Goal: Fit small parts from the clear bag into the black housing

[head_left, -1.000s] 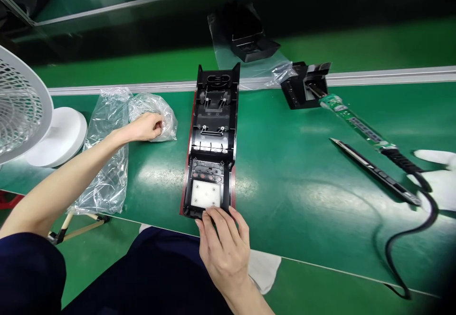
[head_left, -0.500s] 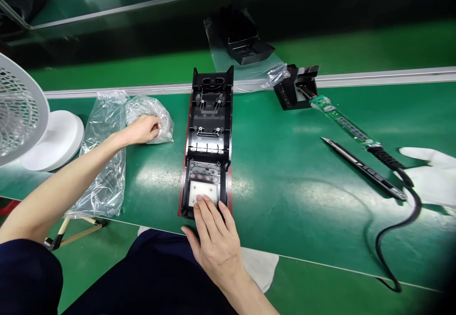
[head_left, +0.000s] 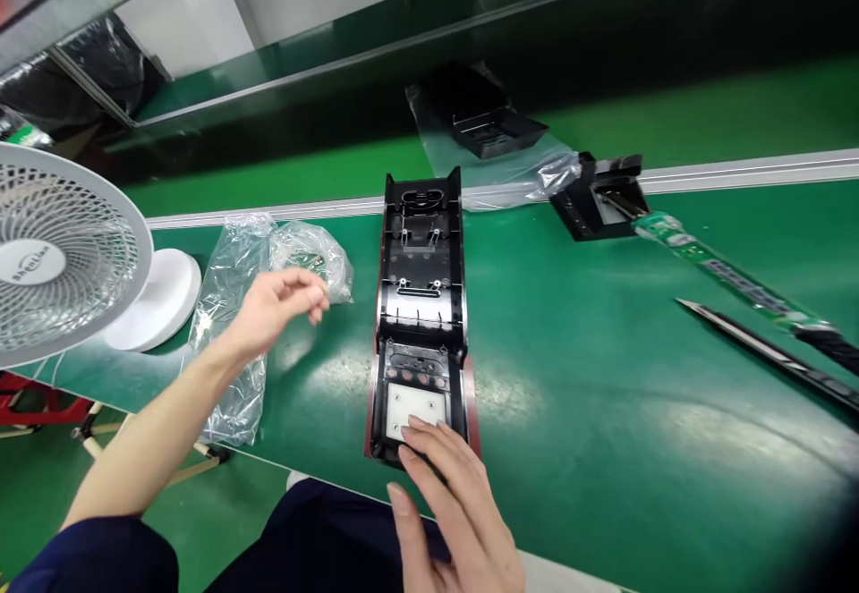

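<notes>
From the head view, one long black plastic housing (head_left: 421,307) lies open-side up on the green worktop (head_left: 604,351), running away from the person, its near end at the worktop's front edge; inside that near end sits one white square pad (head_left: 416,411). Two clear plastic bags lie to the left of it: a flat one (head_left: 232,325) reaching to the front edge and a crumpled smaller one (head_left: 315,258) just beside the housing's far half. One white fan (head_left: 63,253) stands at the far left on its round base. Two more black parts show farther off: one on clear film (head_left: 487,119) beyond the rail and one (head_left: 597,204) at the rail to the right, next to a green-bodied tool (head_left: 731,275) and one slim dark tool (head_left: 758,347) lying nearly parallel to it. Two bare hands are in view. The left hand (head_left: 275,307) hovers above the worktop between the flat bag and the housing, forearm stretched forward, fingers curled loosely with thumb and forefinger close together near the crumpled bag; whether its grip pinches something small I cannot tell. The right hand (head_left: 449,495) lies palm down, fingers spread and straight, its fingertips (head_left: 417,427) resting on the near edge of the white pad; its grip is open, clasping nothing.
</notes>
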Demonstrator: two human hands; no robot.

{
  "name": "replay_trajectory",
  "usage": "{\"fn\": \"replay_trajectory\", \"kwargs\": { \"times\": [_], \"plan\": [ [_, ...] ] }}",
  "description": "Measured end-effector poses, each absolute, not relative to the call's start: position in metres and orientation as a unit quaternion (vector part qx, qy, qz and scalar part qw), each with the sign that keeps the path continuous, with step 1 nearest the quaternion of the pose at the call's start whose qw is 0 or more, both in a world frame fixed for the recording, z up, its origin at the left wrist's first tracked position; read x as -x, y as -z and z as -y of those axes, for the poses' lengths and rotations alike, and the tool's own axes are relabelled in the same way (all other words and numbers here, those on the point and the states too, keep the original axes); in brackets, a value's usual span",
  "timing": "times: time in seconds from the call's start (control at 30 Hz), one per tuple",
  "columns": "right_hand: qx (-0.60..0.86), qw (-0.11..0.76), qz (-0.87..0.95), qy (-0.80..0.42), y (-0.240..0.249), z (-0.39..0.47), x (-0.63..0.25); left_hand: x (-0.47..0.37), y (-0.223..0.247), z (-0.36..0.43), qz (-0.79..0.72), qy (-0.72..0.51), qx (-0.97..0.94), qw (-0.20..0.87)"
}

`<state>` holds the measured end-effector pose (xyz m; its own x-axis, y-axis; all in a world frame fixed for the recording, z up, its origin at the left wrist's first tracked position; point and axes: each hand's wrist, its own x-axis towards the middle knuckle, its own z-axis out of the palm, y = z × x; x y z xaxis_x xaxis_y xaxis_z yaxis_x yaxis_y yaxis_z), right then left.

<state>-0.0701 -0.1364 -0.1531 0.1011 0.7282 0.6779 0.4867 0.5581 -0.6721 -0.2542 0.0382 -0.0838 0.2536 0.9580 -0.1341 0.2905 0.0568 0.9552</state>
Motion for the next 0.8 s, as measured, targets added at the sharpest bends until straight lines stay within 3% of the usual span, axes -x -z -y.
{"fn": "replay_trajectory", "kwargs": {
  "times": [0.13, 0.3, 0.5, 0.8],
  "plan": [
    [0.458, 0.620, 0.612, -0.177, 0.136, 0.113, 0.067, 0.229, 0.088, 0.011, -0.451, -0.311, -0.471, 0.692],
    [0.429, 0.654, 0.593, -0.189, 0.121, 0.099, 0.071, 0.209, 0.104, 0.036, -0.413, -0.309, -0.342, 0.785],
    [0.440, 0.624, 0.604, -0.228, 0.120, 0.096, 0.072, 0.201, 0.106, 0.047, -0.402, -0.294, -0.282, 0.820],
    [0.440, 0.610, 0.618, -0.227, 0.132, 0.094, 0.070, 0.200, 0.107, 0.058, -0.437, -0.317, -0.287, 0.791]
  ]
}}
